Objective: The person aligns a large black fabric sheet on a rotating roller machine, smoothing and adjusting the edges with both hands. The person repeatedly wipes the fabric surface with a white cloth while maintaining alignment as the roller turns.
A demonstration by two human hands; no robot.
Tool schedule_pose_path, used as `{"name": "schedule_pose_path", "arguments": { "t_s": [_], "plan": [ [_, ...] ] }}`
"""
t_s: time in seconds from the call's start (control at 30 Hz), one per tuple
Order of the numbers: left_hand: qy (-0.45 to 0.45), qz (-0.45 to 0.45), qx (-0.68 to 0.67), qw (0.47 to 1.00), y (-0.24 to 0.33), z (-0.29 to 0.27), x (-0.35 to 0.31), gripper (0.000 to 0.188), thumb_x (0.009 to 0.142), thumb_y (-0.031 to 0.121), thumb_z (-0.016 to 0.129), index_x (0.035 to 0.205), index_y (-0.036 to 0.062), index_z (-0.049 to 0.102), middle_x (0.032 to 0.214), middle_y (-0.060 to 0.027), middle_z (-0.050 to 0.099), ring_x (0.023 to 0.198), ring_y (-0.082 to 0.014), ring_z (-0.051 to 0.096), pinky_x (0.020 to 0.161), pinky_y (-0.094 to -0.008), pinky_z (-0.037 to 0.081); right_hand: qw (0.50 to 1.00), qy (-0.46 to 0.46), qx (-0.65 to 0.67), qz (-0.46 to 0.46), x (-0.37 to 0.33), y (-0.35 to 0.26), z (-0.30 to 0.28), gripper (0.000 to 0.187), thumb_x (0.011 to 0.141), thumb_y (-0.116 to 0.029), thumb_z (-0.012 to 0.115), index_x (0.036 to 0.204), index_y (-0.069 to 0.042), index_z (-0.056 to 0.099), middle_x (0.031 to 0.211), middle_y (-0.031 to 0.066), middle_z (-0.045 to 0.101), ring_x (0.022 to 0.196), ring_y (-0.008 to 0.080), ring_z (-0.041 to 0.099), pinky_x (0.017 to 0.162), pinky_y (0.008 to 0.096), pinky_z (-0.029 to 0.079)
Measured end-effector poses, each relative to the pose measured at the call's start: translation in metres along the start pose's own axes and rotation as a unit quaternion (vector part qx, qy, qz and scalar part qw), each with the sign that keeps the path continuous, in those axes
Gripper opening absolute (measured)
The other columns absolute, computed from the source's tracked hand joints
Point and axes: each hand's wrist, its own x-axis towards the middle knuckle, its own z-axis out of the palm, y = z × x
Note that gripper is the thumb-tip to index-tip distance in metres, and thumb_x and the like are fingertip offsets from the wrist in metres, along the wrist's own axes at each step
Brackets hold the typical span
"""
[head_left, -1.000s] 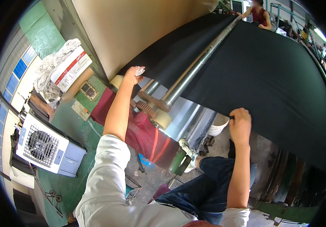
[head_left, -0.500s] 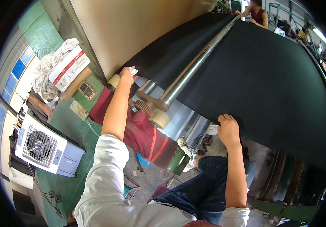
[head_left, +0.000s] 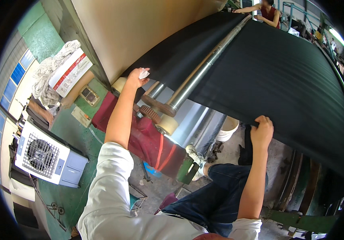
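A wide black sheet of fabric (head_left: pixel 260 76) stretches across the upper right, passing a long metal roller (head_left: pixel 210 62). At its near edge, my right hand (head_left: pixel 263 130) is closed with fingers curled over the border. My left hand (head_left: pixel 137 77) is also closed, at the sheet's left corner beside the roller ends. A small white scrap (head_left: pixel 144 73) pokes out between its thumb and fingers; whether it is paper or cloth I cannot tell. Whether those fingers also grip the black fabric is hidden.
A rusty gear (head_left: pixel 150 114) and pale roller end (head_left: pixel 168 125) sit below my left hand, near a dark red cover (head_left: pixel 140 136). A white bucket (head_left: pixel 228 129) stands under the sheet. At left is an air cooler (head_left: pixel 50 156). A co-worker (head_left: pixel 270 16) stands at the far end.
My right hand has moved right along the fabric edge, uncovering the bucket. Ripples now run across the sheet's right part. The co-worker's arm has stretched out leftward past the roller's far end.
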Motion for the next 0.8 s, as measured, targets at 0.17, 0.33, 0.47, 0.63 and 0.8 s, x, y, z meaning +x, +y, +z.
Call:
{"name": "schedule_pose_path", "arguments": {
  "t_s": [0.17,0.33,0.47,0.63,0.8],
  "plan": [
    [0.172,0.043,-0.085,0.981,0.005,-0.005,0.001,0.032,0.095,0.025,0.044,0.101,0.0078,0.069,0.097,-0.0090,0.068,0.080,-0.0292,0.061,0.077,-0.0460,0.051,0.982,-0.126,0.010,-0.141,-0.012,-0.036,0.015,0.020,0.062,0.000,0.070,0.078,-0.004,0.059,0.084,0.0134,0.061,0.087,0.0329,0.060,0.078,0.0425,0.049],
    [0.073,0.023,-0.035,0.996,0.002,-0.009,0.001,0.032,0.095,0.026,0.043,0.100,0.0093,0.070,0.098,-0.0115,0.067,0.079,-0.0298,0.061,0.075,-0.0474,0.051,0.969,-0.107,0.068,-0.214,-0.019,-0.058,0.020,0.017,0.067,-0.001,0.067,0.081,-0.006,0.058,0.085,0.0110,0.059,0.088,0.0302,0.059,0.079,0.0399,0.047],
    [0.060,0.020,-0.023,0.998,0.001,-0.001,-0.007,0.033,0.096,0.026,0.042,0.097,0.0097,0.071,0.097,-0.0120,0.066,0.079,-0.0281,0.060,0.071,-0.0434,0.052,0.979,-0.055,0.057,-0.190,-0.013,-0.052,0.009,0.019,0.068,0.001,0.064,0.085,-0.006,0.060,0.090,0.0101,0.058,0.091,0.0301,0.056,0.081,0.0411,0.045],
    [0.150,0.030,-0.070,0.986,0.006,-0.003,-0.008,0.034,0.097,0.024,0.040,0.096,0.0092,0.071,0.097,-0.0119,0.066,0.078,-0.0270,0.060,0.069,-0.0419,0.053,0.998,0.030,-0.035,-0.031,-0.001,-0.026,-0.006,0.039,0.065,0.003,0.068,0.102,-0.007,0.061,0.106,0.0118,0.058,0.103,0.0333,0.054,0.086,0.0430,0.044],
    [0.007,0.006,-0.014,1.000,0.000,0.000,-0.006,0.029,0.095,0.019,0.041,0.104,0.0088,0.068,0.097,-0.0100,0.068,0.078,-0.0276,0.060,0.068,-0.0438,0.053,0.999,-0.035,-0.026,-0.034,-0.004,-0.013,0.004,0.023,0.062,0.004,0.067,0.082,-0.008,0.065,0.089,0.0088,0.063,0.090,0.0307,0.059,0.081,0.0419,0.046]
  ]
}}
